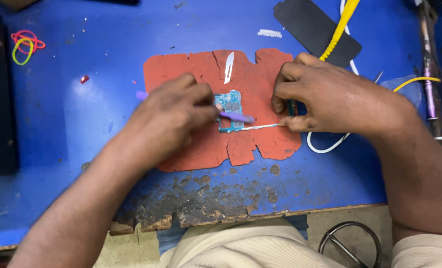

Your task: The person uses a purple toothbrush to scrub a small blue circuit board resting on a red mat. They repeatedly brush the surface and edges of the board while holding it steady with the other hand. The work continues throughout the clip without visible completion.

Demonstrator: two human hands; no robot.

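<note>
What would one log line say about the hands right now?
left hand: holds purple tool on small circuit board | right hand: holds thin metal tool at board edge | under: red mat

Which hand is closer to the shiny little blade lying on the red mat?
Left. The left hand sits just below and left of the blade, holding a purple tool. The right hand is farther off to the blade's right, gripping a thin metal tool.

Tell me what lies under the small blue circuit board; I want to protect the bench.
The circuit board rests on a cracked red mat, which lies on the blue table. The mat hides the table directly beneath.
</note>
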